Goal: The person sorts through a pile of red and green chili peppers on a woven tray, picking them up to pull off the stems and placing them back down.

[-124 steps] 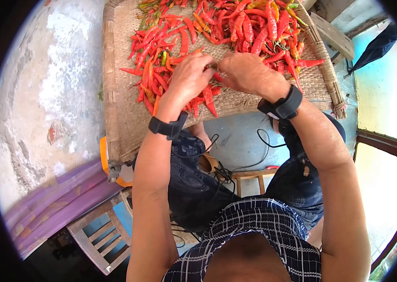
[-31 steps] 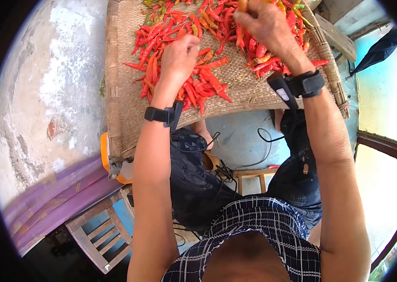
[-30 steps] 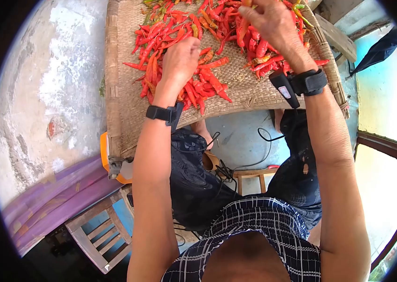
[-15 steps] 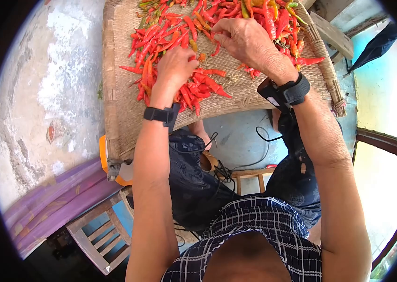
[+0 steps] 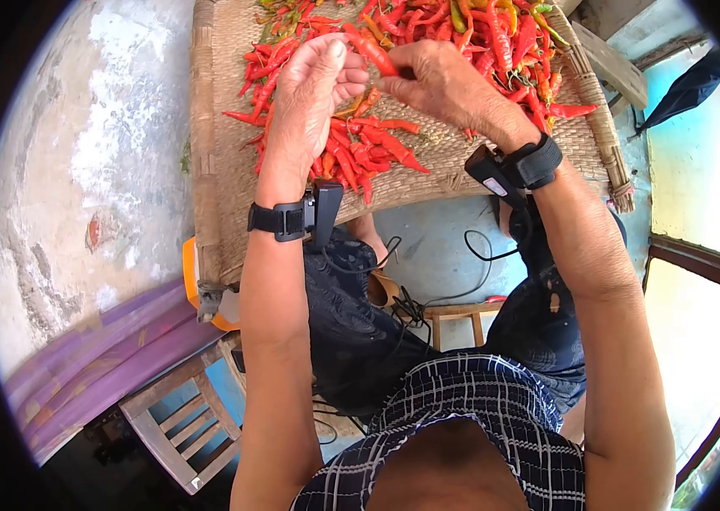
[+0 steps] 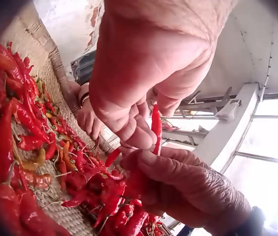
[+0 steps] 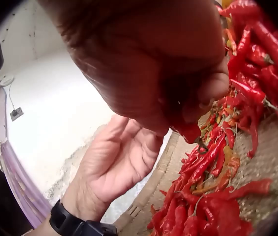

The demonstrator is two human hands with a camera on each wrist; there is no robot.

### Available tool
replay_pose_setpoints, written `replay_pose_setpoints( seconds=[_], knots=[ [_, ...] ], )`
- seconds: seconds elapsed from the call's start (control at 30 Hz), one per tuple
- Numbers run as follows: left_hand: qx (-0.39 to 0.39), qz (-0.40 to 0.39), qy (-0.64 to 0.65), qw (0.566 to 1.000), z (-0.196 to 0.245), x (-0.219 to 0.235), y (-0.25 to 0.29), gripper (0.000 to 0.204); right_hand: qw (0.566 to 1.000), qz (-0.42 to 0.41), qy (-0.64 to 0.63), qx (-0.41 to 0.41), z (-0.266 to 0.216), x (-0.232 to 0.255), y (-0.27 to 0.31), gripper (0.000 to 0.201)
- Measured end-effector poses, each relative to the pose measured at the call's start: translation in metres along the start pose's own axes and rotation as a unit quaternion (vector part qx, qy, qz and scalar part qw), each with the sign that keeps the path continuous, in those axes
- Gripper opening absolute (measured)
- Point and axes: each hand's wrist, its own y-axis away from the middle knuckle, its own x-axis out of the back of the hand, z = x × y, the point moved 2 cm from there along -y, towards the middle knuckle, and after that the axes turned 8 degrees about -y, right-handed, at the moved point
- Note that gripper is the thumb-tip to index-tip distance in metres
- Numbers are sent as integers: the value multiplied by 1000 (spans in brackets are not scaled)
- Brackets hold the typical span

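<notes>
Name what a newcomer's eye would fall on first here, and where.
Probably the bright red peppers heaped on the woven tray at the head view's top. Next, the right hand gripping a single pepper beside the open left hand, over the tray. Purple cloth stands out at lower left.

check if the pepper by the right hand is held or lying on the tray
Held: the right hand grips one end of the red pepper, and the left wrist view shows those fingers raised off the woven tray.
</notes>
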Motion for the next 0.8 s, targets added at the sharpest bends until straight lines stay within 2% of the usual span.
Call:
replay_pose_setpoints(
  seconds=[0.03,0.07,0.1,0.13,0.17,0.2,0.23,0.27,0.3,0.33,0.37,0.4,0.43,0.47,0.5,0.57,0.6,0.63,0.67,0.7,0.73,0.77,0.8],
  knots=[
    [0,0,0,1000,-10,8,-6,21,999,10,23,-26,0,7,-2,26],
    [-53,20,-205,977,-13,11,-10,21,998,40,28,-26,0,15,-5,26],
    [-102,40,-401,910,-16,14,-12,21,996,75,20,-48,-2,24,-4,25],
    [-101,26,-495,862,-24,15,-11,20,994,104,15,-32,-2,32,-6,24],
    [-100,27,-495,863,-29,15,-11,20,991,132,10,-17,-3,41,-8,23],
    [-139,1,-590,795,-35,14,-9,20,987,133,-49,-71,-13,57,-13,25],
    [-175,-25,-676,715,-42,11,-9,19,987,132,-48,-72,-9,60,-12,25],
    [-112,-50,-702,702,-46,8,-9,22,980,192,6,-48,-12,66,-13,24],
    [-112,-50,-701,702,-47,5,-7,22,966,251,60,-24,-16,70,-14,24],
    [-97,-51,-726,679,-47,2,-7,23,967,245,-42,-55,-17,77,-10,26],
    [-83,-51,-750,654,-47,0,-7,24,967,246,-42,-56,-17,80,-10,26],
    [-84,-53,-749,655,-48,-1,-8,24,962,266,-5,-52,-16,83,-10,27],
    [-53,-47,-737,672,-50,-1,-8,25,957,285,31,-49,-14,86,-10,28],
    [-22,-41,-725,687,-52,1,-9,27,907,365,152,145,-1,79,-14,30],
    [-23,-42,-725,687,-53,2,-9,27,907,366,152,145,10,74,-9,30],
    [-18,-40,-707,705,-53,4,-11,24,946,289,104,104,4,61,-5,27],
    [-20,-41,-707,706,-51,5,-11,24,943,258,118,172,3,53,-5,27],
    [-18,-25,-680,732,-48,7,-11,25,965,204,121,116,5,46,-4,28],
    [-16,-7,-653,757,-41,7,-10,26,975,167,108,98,-1,41,-2,29],
    [-17,-8,-653,757,-36,7,-9,26,984,129,94,80,-5,36,-2,29],
    [-17,-1,-595,804,-29,7,-9,27,984,130,95,80,-5,28,-3,29],
    [-17,6,-532,846,-25,9,-8,28,978,152,97,105,-7,18,-2,20],
    [0,10,-477,879,-23,10,-11,24,971,173,98,130,-7,13,-1,24]
  ],
)
